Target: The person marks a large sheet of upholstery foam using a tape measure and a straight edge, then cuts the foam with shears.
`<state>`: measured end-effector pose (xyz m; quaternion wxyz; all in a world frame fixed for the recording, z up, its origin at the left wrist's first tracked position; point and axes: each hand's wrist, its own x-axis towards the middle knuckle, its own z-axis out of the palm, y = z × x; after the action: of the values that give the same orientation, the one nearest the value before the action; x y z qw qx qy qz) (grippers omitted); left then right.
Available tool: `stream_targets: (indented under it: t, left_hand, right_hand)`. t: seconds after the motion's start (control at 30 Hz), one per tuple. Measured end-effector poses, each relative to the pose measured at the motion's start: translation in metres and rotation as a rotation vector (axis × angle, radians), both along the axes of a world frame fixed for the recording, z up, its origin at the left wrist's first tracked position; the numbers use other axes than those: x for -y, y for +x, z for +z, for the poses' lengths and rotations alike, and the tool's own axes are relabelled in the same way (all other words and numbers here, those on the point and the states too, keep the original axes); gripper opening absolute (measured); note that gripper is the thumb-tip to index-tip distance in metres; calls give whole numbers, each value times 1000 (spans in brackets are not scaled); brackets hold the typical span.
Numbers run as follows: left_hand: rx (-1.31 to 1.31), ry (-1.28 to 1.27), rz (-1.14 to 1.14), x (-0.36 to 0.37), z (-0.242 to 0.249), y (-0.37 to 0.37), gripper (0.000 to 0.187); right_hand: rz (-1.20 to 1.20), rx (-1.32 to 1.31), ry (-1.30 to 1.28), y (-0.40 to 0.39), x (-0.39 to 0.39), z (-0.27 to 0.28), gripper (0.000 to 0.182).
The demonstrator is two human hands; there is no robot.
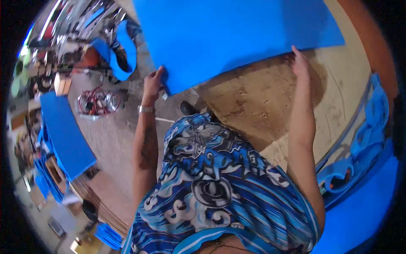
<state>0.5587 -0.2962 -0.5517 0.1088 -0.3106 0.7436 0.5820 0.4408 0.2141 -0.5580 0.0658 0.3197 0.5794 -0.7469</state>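
- No legible text, label, brand, number or sign appears anywhere in the head view.
- The blue sheet (237,34) shows a plain surface with no print.
- The patterned garment (215,182) carries swirl motifs only (no lettering).
- Background items at the left are too blurred to read.

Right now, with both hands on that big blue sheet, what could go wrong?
The blue sheet overhangs the worktable at the corner the left hand grips, so it may sag or slide off. The right hand touches only its near edge, so the sheet could swing. Blue offcuts at the table's right could snag it.
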Motion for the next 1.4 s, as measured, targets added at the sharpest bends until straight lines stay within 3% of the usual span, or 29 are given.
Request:
stream_targets:
  t: [0.1, 0.3, 0.4, 0.5, 0.6, 0.63, 0.7, 0.73, 0.83, 0.93, 1.03, 1.07, 1.1, 1.13, 1.17, 1.23, 1.3, 1.33, 1.37, 1.4]
  left_hand:
    - [-38, 57, 78, -6, 8, 1, 46]
    - [-24, -55, 9, 7, -9, -2, 49]
    - [22, 127, 65, 7, -19, 2, 50]
    - [69, 98, -31, 1, 3, 2, 49]
    - [-86, 180, 127, -4, -6, 6, 48]
    - [-172, 50, -72, 20, -40, 8, 42]
    - [-400, -307, -527, 26, -32, 6, 45]
    - [-529, -477, -707, 26, -24, 5, 50]
    - [-612, -503, -838, 26, -12, 4, 54]
    - [-352, -501, -811, 4, 25, 9, 54]
    - [225, 277, -232, -44, 52, 11, 46]
    - [-53, 390, -402, -46, 17, 25, 42]
    - [-36, 417, -485, -66, 18, 30, 40]
    - [-21, 443, -568, -86, 18, 36, 39]
    - [301, 398, -554, -131, 55, 30, 39]
    - [364, 427, -483, -166, 20, 51, 41]
    - [-143, 207, -678, -179, -19, 61, 42]
    - [-61, 125, -792, -175, -7, 54, 43]
    - [33, 58, -907, -169, 8, 50, 44]
    - [96, 80, -780, -163, 15, 51, 43]
  right_hand:
    - [41, 46, 18, -13, -16, -23, 33]
    - [68, 86, 79, -13, -18, -23, 35]
    - [57, 91, 88, -14, -17, -17, 34]
    - [72, 104, 111, -11, -11, -6, 34]
    - [-42, -113, 444, -32, -40, -64, 35]
    - [-41, -164, 433, -36, -45, -69, 38]
    - [-391, 82, 708, -50, -27, -92, 71]
    - [-110, -170, 541, -42, -36, -75, 52]
    - [71, 204, 170, -27, -8, -2, 45]
    - [6, 249, 263, -27, -15, 13, 41]
    - [-131, 157, 401, -48, -72, -23, 46]
    - [-120, 114, 362, -43, -81, -5, 63]
    - [-104, 69, 323, -38, -88, 18, 83]
    - [-97, -10, 343, -35, -105, 24, 78]
    - [-174, 160, 384, -51, -145, -3, 74]
    - [-161, -151, 485, -34, -167, 4, 71]
    - [-126, -62, 391, -32, -171, 7, 57]
    - [-18, -150, 193, -37, -202, -27, 55]
    - [27, -63, 116, -35, -202, -29, 54]
    - [-39, 3, 212, -29, -189, -22, 51]
